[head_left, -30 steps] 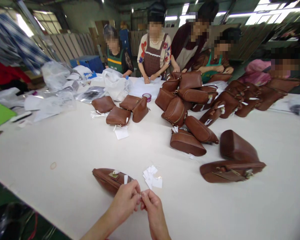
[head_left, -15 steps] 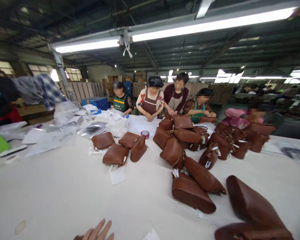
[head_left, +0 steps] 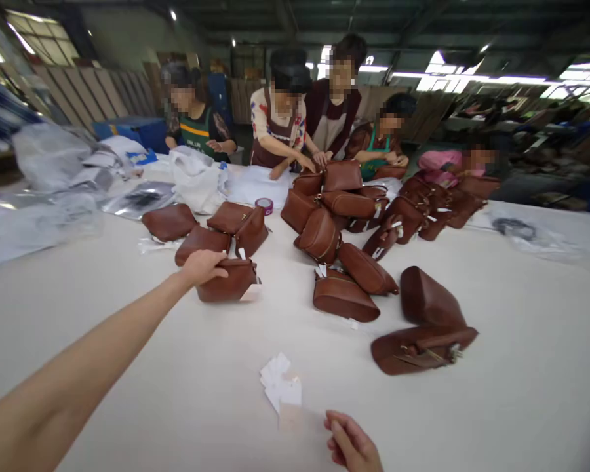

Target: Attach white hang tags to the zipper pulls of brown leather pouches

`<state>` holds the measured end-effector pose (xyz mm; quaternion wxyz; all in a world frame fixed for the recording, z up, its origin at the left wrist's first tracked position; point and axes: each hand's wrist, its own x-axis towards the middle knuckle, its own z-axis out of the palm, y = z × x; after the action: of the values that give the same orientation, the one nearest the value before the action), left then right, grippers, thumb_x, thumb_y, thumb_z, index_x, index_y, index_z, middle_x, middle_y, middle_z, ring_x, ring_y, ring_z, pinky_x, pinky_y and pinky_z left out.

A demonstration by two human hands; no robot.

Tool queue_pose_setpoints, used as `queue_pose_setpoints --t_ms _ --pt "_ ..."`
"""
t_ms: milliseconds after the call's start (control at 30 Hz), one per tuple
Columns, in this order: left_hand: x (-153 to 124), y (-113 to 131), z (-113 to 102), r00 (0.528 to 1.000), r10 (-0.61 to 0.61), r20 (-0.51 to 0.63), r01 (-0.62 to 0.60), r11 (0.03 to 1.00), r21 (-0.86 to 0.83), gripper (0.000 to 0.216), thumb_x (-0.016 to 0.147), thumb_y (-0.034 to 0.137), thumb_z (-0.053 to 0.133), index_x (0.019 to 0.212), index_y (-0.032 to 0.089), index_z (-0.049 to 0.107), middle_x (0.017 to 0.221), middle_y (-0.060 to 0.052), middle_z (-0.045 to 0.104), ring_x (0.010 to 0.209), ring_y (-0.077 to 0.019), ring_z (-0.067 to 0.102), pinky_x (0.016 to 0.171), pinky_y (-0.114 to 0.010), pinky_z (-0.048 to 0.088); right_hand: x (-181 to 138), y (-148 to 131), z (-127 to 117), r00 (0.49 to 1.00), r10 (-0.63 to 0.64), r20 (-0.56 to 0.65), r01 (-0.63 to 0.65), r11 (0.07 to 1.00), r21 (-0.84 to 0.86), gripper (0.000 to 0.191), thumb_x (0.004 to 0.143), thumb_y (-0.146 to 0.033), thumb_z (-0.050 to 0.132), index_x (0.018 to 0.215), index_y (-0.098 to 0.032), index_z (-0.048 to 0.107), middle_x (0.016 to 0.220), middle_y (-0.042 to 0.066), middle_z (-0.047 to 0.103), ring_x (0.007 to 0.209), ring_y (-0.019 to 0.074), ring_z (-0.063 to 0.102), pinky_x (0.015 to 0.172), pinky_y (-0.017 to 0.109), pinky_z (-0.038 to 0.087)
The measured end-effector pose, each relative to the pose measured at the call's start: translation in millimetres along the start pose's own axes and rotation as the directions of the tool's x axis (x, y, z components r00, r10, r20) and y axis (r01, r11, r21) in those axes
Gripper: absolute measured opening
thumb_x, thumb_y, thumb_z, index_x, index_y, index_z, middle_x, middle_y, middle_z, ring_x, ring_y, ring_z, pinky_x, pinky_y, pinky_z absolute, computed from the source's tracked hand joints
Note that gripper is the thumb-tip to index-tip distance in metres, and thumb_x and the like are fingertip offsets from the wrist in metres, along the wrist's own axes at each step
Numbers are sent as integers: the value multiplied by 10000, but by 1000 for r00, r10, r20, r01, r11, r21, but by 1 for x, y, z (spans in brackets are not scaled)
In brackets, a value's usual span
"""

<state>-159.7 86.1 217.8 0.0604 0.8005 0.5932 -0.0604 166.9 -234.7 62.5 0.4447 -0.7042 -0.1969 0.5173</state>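
My left hand [head_left: 204,267], arm stretched forward, grips the top edge of a brown leather bag [head_left: 231,283]. The bag rests at the front of a small group of similar bags, with a white tag [head_left: 242,253] at its top and a pale paper piece [head_left: 250,293] by its lower right corner. Near the front edge of view is my right hand [head_left: 353,443], its fingers curled and pinched. A faint, blurred pale sheet [head_left: 297,417] lies left of those fingertips; whether they hold it is unclear. Just beyond it several white paper tags [head_left: 280,381] lie fanned out.
More brown bags [head_left: 347,295] lie across the middle and right of the white table [head_left: 128,367]. A purple tape roll [head_left: 264,205] sits behind the left group. Plastic bags [head_left: 196,177] are at the back left. Several co-workers [head_left: 280,124] stand or sit along the far side.
The view has tilted down and shifted. My left hand has reached forward from the bottom edge and now grips a bag beside the left group. My right hand has come into view.
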Motion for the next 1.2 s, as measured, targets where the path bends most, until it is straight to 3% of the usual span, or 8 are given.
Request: queue_pose_setpoints --t_ms 200,367,467,633,767,833,1033,1200 --pt "41 16 27 979 -100 -176 96 995 -30 558 885 183 540 1412 154 359 1353 -210 538 1243 -339 468 1044 -531 290 18 3 26 938 -297 177 344 841 -418 288 797 -466 571 905 -240 712 916 80 723 816 256 655 746 374 538" --pt "-27 66 73 977 24 -212 -50 992 -117 549 847 119 486 1390 148 414 1454 -176 456 1330 -297 418 1115 -473 286 35 3 64 897 -359 257 415 486 -769 540 687 -191 653 1222 -255 612 1206 113 642 1086 322 603 904 404 508" --pt "-86 95 122 999 53 9 -45 912 -408 421 825 183 476 1237 170 558 1377 -140 548 1246 -274 512 1066 -419 381 44 1 75 910 -323 261 376 371 -849 591 656 -94 632 1227 -242 602 1060 87 683 981 297 634 838 373 518" --pt "-168 149 176 943 24 332 231 671 -704 189 797 236 462 849 166 629 861 -37 696 821 -193 647 774 -281 479 40 10 67 868 -351 351 475 385 -791 237 805 -134 536 987 -226 656 965 53 663 935 226 643 819 307 509" --pt "-204 180 186 922 -4 386 303 628 -717 164 736 181 476 832 164 609 866 -33 671 806 -181 621 758 -263 450 38 21 71 835 -460 302 497 394 -773 645 755 -226 676 1355 -243 439 1250 97 549 1131 263 572 889 319 515" --pt "-214 186 190 916 -12 401 323 616 -718 187 704 158 489 845 169 611 886 -35 663 823 -183 611 776 -266 440 43 18 76 861 -418 290 448 353 -821 737 721 -215 708 1386 -274 396 1287 105 518 1133 278 570 872 339 519" --pt "-227 178 194 903 -57 427 382 563 -733 220 669 163 505 851 152 628 899 -62 646 843 -210 587 798 -299 420 61 0 75 877 -344 336 441 294 -848 447 620 -267 794 1022 -250 599 1017 67 610 960 279 606 797 345 477" --pt "-224 185 195 881 -52 469 448 407 -796 160 653 207 525 760 158 634 818 -40 650 823 -215 580 765 -300 415 54 5 54 849 -340 405 514 347 -785 133 797 -176 602 902 -258 602 932 30 646 890 215 620 737 287 440"
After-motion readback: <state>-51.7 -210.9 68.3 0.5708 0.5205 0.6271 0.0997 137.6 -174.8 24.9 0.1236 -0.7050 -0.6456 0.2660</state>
